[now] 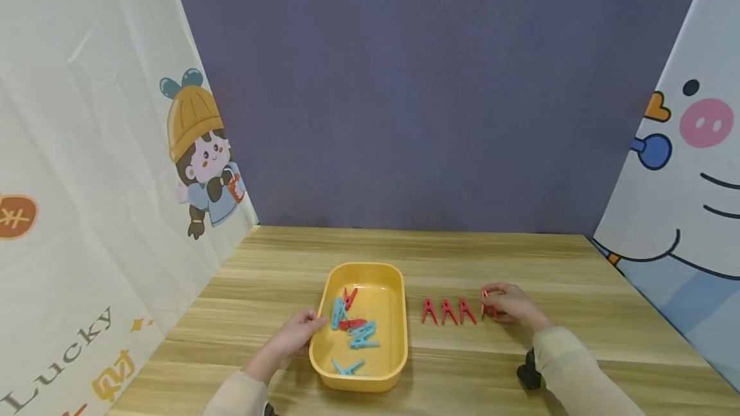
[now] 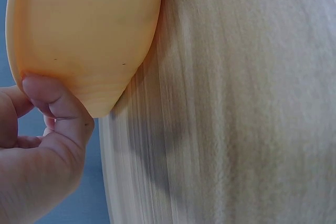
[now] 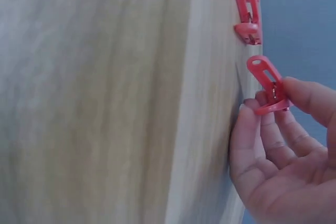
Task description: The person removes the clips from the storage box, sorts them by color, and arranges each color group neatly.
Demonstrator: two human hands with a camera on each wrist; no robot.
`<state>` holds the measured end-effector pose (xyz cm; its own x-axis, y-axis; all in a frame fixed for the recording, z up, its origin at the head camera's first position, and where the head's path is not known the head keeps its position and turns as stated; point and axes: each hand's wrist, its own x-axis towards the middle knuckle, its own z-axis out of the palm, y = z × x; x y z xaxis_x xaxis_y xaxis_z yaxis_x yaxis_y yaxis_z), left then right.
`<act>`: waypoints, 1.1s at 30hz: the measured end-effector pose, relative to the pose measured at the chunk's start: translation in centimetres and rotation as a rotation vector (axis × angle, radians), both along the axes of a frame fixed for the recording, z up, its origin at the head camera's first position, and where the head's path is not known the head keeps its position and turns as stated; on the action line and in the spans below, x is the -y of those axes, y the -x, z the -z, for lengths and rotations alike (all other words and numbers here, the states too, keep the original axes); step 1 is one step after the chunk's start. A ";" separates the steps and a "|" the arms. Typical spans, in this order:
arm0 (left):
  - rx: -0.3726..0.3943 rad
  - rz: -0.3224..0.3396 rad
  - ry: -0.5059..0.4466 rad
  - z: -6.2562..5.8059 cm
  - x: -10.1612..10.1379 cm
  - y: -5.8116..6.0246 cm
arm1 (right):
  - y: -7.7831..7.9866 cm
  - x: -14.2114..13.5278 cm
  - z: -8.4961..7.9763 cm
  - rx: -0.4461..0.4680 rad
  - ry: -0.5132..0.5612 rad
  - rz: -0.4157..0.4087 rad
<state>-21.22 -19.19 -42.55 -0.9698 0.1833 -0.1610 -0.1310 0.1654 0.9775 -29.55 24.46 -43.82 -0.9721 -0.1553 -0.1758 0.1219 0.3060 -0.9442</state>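
Observation:
My left hand (image 1: pixel 299 335) grips the left rim of a yellow plastic basin (image 1: pixel 394 320), thumb on one side of the wall and fingers on the other in the left wrist view. Inside the basin lie several blue clothespins (image 1: pixel 363 334) and a couple of red clothespins (image 1: pixel 352 323). On the right, my right hand (image 1: pixel 511 304) pinches a red clothespin (image 3: pixel 266 77) between thumb and fingers, close over the table. Three more red clothespins (image 1: pixel 448 312) stand in a row to its left, each spread like a letter A.
The wood-grain table (image 1: pixel 462 377) reaches back to a dark blue-grey panel (image 1: pixel 405 95). Printed cloths with cartoon figures hang at the left (image 1: pixel 87 146) and right (image 1: pixel 682 198) sides. A black wrist strap piece (image 1: pixel 528 372) shows beside the right sleeve.

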 end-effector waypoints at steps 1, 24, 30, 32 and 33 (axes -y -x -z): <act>0.001 0.001 -0.002 0.0 0.0 0.0 | 0.0 0.0 0.0 -0.001 -0.015 -0.004; 0.005 0.001 0.012 0.2 0.1 0.0 | 0.1 0.9 0.3 -0.056 -0.289 -0.010; 0.001 0.011 0.003 0.2 0.1 0.1 | 0.2 1.0 0.5 -0.091 -0.294 0.004; 0.000 0.008 0.006 0.2 0.1 0.0 | 0.1 1.0 0.3 -0.093 -0.285 0.006; 0.000 0.003 0.007 0.2 0.1 0.0 | 0.1 1.0 0.2 -0.094 -0.286 0.004</act>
<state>-21.23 -19.33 -42.76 -0.9692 0.1855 -0.1623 -0.1305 0.1726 0.9763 -29.66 23.51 -44.02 -0.9867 -0.1087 -0.1211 0.0397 0.5610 -0.8269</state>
